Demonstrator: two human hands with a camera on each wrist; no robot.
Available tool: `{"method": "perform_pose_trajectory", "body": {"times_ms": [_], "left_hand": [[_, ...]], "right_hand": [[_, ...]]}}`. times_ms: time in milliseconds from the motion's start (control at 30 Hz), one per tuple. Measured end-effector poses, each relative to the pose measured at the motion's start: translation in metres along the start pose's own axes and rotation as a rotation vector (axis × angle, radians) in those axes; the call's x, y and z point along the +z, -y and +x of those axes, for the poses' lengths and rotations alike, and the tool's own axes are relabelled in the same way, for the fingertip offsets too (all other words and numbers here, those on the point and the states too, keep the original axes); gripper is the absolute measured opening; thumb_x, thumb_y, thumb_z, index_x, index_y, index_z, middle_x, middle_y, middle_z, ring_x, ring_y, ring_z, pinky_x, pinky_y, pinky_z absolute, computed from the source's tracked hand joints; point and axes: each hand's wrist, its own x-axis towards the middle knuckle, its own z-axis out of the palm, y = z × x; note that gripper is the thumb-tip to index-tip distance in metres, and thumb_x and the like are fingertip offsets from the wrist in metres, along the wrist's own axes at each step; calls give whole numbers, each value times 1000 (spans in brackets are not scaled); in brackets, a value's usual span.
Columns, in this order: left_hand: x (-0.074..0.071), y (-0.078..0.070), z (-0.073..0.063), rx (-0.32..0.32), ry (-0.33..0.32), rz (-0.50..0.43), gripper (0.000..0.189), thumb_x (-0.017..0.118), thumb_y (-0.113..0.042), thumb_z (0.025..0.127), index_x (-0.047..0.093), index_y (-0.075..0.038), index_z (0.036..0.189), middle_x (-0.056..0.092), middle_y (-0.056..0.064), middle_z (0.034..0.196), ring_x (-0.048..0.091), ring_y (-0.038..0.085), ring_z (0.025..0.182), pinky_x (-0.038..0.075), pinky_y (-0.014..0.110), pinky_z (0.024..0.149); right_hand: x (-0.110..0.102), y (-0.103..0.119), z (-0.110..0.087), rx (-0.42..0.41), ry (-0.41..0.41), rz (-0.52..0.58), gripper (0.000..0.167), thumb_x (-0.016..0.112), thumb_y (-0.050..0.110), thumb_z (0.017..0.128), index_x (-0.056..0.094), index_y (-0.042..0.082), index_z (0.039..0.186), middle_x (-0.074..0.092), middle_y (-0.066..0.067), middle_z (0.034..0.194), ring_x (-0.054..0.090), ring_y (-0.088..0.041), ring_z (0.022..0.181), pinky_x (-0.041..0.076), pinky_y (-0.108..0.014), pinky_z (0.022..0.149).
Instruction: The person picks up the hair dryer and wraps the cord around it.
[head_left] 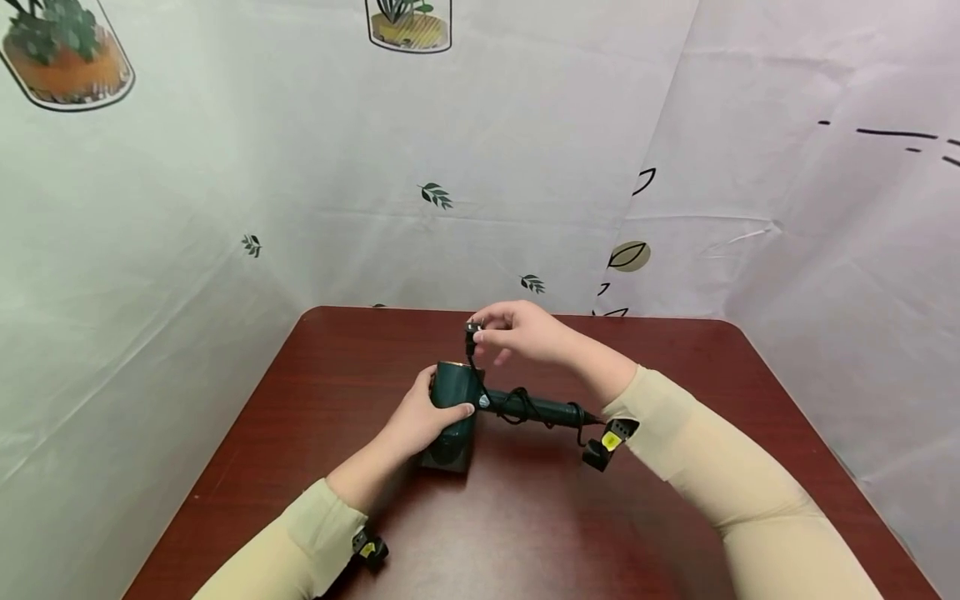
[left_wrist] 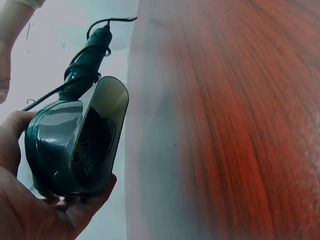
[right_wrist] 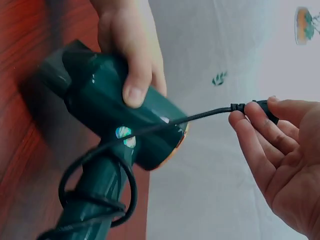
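Observation:
A dark green hair dryer (head_left: 452, 404) is held above the table, its handle (head_left: 551, 409) pointing right in the head view. My left hand (head_left: 420, 419) grips the dryer's barrel, thumb across the near side. The flat nozzle (left_wrist: 109, 107) faces the left wrist camera. A black cord (right_wrist: 165, 126) is wound in loose loops around the handle. Its free end runs up to a plug (right_wrist: 265, 111), which my right hand (head_left: 525, 333) pinches between thumb and fingers. The plug's prongs are hidden in the right wrist view.
A reddish-brown wooden table (head_left: 300, 433) lies beneath the hands. Behind it hangs a pale cloth (head_left: 337, 150) printed with leaves and potted plants. Small black cameras (head_left: 609, 444) are strapped to both wrists, the right one near the handle's end.

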Motion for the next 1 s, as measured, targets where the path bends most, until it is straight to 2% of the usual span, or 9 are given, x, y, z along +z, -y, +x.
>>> {"method": "perform_pose_trajectory", "body": {"times_ms": [133,333,567,767,867,1000], "left_hand": [[1,-2,-3,32,14,26,95,81,-40,81,25,-10,153,50,14,135,60,25,104,51,45,87],[3,-2,-7,52,36,23,98,82,-39,81,23,-10,154,47,14,137,60,25,104,52,44,85],[3,2,-8,91,51,48,99,82,-40,80,24,-11,154,51,14,135,60,25,104,53,44,84],[4,3,-11,155,78,68,99,84,-37,77,28,-11,153,53,12,133,59,23,106,51,44,87],[2,3,-13,168,105,61,99,85,-37,76,28,-13,154,52,11,134,59,24,107,51,45,88],[0,2,-14,169,131,47,100,84,-38,77,26,-15,155,50,10,137,58,25,109,51,46,88]], "right_hand": [[-7,-8,4,33,-6,59,32,60,15,100,60,2,130,71,-18,100,68,-41,95,58,-41,74],[-14,-18,5,94,-25,90,36,59,16,101,56,0,133,69,-23,106,66,-40,101,58,-40,77],[-21,-29,5,162,-9,167,38,56,15,102,53,-4,135,69,-21,102,70,-29,93,56,-46,83],[-24,-42,3,260,25,217,32,54,16,103,56,-3,129,66,-20,99,68,-33,91,57,-42,79],[-25,-47,1,294,34,230,31,54,17,103,56,-2,127,62,-19,104,66,-31,87,57,-42,79],[-26,-55,-1,334,20,273,34,55,18,102,54,-1,130,60,-17,112,65,-27,86,53,-50,88]]}}
